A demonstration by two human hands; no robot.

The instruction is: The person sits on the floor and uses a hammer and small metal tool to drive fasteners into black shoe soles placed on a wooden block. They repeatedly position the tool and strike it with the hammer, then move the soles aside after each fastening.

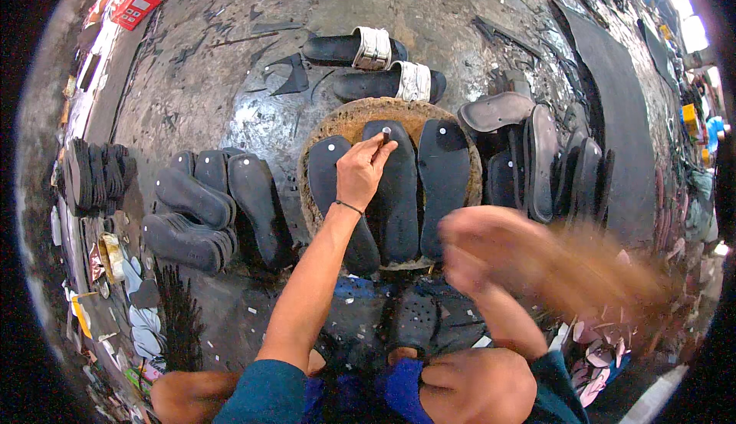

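Three black shoe soles lie side by side on a round wooden block (353,114). My left hand (359,172) is closed around a small metal punch (386,133), held upright at the far end of the middle sole (399,209). White dots mark the far ends of the left sole (321,169) and the right sole (442,182). To the right of the block my right hand (464,272), smeared by motion, grips a long brown club-like tool (571,263). Blur hides that tool's exact shape.
Black soles (184,241) are stacked left of the block, with more (96,175) farther left. Other soles (543,163) lean together at right, beside a long dark sheet (613,117). Two sandals with white straps (414,81) lie beyond the block. Scraps litter the floor.
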